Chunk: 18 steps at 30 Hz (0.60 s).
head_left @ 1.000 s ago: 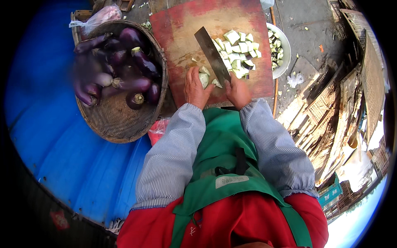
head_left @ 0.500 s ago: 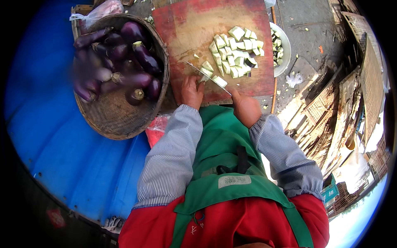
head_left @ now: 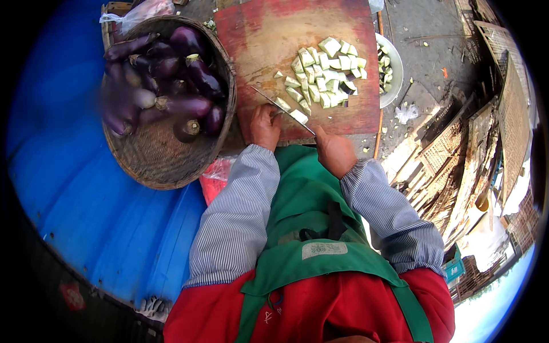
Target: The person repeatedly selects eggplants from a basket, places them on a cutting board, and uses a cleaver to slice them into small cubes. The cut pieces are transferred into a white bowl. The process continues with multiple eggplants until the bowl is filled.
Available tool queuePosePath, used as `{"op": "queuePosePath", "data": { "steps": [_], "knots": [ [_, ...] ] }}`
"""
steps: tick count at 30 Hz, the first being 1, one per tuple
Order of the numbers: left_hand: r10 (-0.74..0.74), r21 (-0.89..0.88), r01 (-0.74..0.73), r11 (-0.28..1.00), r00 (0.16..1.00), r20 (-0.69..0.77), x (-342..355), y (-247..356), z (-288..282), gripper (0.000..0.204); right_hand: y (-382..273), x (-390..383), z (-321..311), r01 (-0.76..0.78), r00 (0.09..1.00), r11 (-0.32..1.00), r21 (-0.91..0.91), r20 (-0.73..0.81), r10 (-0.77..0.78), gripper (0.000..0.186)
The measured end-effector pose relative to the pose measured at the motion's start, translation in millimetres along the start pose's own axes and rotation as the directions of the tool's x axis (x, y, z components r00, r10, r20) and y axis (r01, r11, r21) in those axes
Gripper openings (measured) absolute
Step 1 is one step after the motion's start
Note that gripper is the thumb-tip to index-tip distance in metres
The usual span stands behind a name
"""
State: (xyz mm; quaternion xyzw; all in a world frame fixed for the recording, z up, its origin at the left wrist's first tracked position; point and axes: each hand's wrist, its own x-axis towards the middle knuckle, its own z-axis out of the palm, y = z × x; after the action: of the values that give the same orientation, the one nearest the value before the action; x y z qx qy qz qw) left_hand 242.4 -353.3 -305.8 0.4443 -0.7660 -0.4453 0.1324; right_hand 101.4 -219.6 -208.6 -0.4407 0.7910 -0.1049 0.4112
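Observation:
My right hand (head_left: 336, 153) is closed round the handle of a knife (head_left: 283, 111), whose thin blade slants to the far left, low over the near part of a wooden cutting board (head_left: 257, 46). My left hand (head_left: 265, 127) rests at the board's near left edge, fingers curled in beside the blade; what they press on is hidden. Just beyond the blade lie freshly cut pale eggplant pieces (head_left: 298, 116). A heap of eggplant chunks (head_left: 326, 74), a few with dark purple skin showing, sits on the right half of the board.
Left of the board, a round woven basket (head_left: 166, 166) holds several whole purple eggplants (head_left: 203, 77) on a blue surface (head_left: 114, 217). A pale metal bowl (head_left: 396, 74) with eggplant pieces stands at the board's right. Wooden scraps and woven panels (head_left: 446, 148) lie farther right.
The knife and my right hand have shifted slightly left and nearer. Cut pieces that lay by the blade now sit farther off, against the heap. My left hand has barely moved.

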Motion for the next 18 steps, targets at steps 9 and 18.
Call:
{"op": "queuePosePath", "data": {
  "steps": [9, 18],
  "knots": [
    [-0.11, -0.051, 0.116, 0.992, 0.989, 0.098, 18, 10, 7, 0.022, 22, 18, 34, -0.056, 0.971, 0.947, 0.317, -0.205, 0.126, 0.021],
    [-0.439, -0.267, 0.531, 0.804, 0.833, 0.336, 88, 39, -21, 0.046, 23, -45, 24, -0.072, 0.984, 0.943, 0.325, -0.131, 0.12, 0.017]
  ]
}}
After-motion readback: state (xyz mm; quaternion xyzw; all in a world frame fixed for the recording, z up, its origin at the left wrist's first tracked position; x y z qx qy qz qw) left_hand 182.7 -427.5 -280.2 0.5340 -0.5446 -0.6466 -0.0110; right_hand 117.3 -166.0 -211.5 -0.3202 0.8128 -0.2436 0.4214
